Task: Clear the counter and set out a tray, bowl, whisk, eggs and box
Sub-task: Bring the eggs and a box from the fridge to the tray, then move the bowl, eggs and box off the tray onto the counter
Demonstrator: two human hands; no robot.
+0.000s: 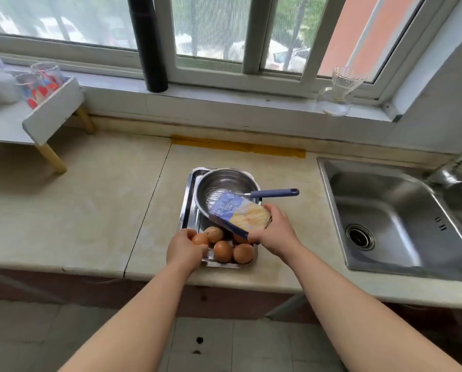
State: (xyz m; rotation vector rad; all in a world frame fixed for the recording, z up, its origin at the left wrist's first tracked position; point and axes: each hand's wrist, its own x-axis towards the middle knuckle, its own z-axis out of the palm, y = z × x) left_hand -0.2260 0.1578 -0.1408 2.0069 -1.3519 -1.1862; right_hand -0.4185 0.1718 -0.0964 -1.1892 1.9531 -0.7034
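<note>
A steel tray lies on the counter near its front edge. In its far half sits a steel bowl holding a whisk with a blue handle pointing right. Several brown eggs lie in the tray's near half. My left hand is closed around the leftmost egg. My right hand grips a blue and yellow box, tilted above the bowl's near rim and the eggs.
A steel sink is set into the counter at the right. A white rack with glasses stands at the back left. A glass jug and a black cylinder stand on the window sill.
</note>
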